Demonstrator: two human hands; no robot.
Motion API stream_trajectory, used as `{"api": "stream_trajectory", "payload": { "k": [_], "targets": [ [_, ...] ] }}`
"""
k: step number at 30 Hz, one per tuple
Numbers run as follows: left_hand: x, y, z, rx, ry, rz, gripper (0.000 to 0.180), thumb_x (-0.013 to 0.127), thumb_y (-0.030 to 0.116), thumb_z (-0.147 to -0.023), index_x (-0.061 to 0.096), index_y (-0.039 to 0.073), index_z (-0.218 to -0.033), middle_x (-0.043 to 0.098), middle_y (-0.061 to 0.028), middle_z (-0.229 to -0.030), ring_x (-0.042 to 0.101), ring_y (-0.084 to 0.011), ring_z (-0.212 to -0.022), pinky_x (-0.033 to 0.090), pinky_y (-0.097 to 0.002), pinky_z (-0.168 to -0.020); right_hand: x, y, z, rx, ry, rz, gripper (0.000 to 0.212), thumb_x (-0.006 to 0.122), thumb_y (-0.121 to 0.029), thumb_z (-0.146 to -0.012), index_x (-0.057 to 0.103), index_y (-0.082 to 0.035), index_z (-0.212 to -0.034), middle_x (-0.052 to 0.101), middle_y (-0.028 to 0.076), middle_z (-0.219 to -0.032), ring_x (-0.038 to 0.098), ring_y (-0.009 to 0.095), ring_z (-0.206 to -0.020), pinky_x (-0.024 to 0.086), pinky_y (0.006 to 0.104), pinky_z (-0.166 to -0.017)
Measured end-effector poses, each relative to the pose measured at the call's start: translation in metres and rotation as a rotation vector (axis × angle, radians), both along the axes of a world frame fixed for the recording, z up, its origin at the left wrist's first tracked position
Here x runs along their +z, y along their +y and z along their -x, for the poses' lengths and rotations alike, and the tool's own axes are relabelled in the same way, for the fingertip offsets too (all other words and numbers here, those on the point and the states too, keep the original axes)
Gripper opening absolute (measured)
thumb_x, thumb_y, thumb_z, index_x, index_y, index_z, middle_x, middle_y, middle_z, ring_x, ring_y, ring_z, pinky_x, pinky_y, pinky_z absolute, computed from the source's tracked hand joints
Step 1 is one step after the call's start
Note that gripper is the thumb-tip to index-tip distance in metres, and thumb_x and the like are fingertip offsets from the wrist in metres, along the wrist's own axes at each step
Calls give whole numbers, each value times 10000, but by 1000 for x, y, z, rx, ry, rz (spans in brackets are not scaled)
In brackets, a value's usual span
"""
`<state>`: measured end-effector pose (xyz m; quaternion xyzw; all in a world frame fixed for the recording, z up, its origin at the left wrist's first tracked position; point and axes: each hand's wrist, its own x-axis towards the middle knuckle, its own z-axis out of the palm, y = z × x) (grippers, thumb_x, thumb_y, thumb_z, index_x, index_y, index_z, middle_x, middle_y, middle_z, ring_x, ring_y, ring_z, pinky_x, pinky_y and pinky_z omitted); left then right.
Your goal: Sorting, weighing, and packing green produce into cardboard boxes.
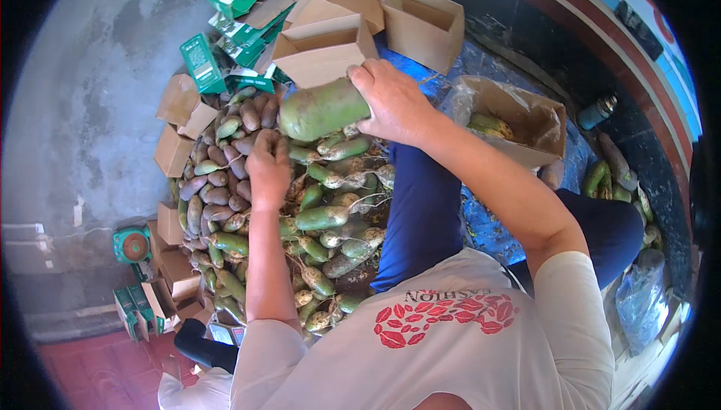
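Wearing a white T-shirt (466,357) with a red leafy print right up close, plus dark blue trousers (420,215) just past it. Gripping one fat green radish (319,113) in the right hand (394,106), clamped around its right end with thumb and fingers, and holding it lengthwise left to right over the far part of the heap. Holding the left hand (269,170) a bit nearer and to the left, with fingers curled in together, just beside the radish's left end. Can't tell from this angle about anything pinched in there, or about contact with the radish. Looking down on loads of green radishes (323,218) with stringy pale roots in the middle, and smaller purplish-brown roots (218,196) over to the left. Seeing open cardboard boxes (330,68) on the far side, next to green cartons (201,64) at far left. Got another open box (511,151) to the right, with clear plastic and some yellowish-green produce inside, next to blue tarp (481,222). Also spotting a bottle (597,112) farther right, a bluish plastic bag (642,301) at near right, and part of another person (206,391) at near left.
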<state>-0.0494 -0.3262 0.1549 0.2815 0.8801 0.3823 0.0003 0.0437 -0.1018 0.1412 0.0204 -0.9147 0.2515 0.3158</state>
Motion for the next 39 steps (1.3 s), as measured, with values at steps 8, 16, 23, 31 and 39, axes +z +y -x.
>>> {"api": "stream_trajectory", "payload": {
  "k": [8, 16, 23, 31, 39],
  "targets": [
    [-28, -40, 38, 247, 299, 310, 176, 626, 119, -703, 594, -19, -809, 602, -158, -788, 548, -323, -756, 420, -362, -697, 17, 130, -79, -193, -179, -169, 504, 663, -223, -525, 493, -4, -946, 533, 164, -889, 539, 303, -848, 454, 370, -730],
    [-53, -4, 22, 180, 143, 323, 174, 599, 91, -731, 559, -41, -837, 581, -172, -872, 555, -291, -782, 424, -343, -704, -7, 188, -158, -429, -997, -237, 532, 687, -275, -487, 531, 5, -912, 562, 196, -895, 551, 313, -861, 449, 364, -752],
    [-70, 39, 17, -17, 116, 278, 192, 593, 7, -708, 538, -21, -890, 561, -156, -862, 540, -279, -813, 423, -335, -716, -110, 196, -135, -312, -1186, -69, 560, 687, -347, -529, 541, -8, -950, 567, 183, -913, 544, 299, -906, 436, 366, -789],
    [-89, 41, 21, -38, 101, 336, 175, 604, 12, -670, 546, -22, -831, 560, -151, -857, 528, -305, -820, 407, -342, -751, -170, 191, -117, -188, -1088, -276, 370, 622, -155, -656, 505, -50, -991, 560, 130, -941, 561, 262, -880, 459, 354, -741],
    [-101, 28, 13, -77, 111, 373, 124, 589, 48, -701, 563, -24, -799, 565, -165, -862, 527, -320, -810, 405, -361, -728, -182, 185, -112, -181, -914, -477, 279, 542, -63, -689, 520, -59, -967, 569, 110, -907, 576, 248, -844, 472, 343, -704]
  ]
}}
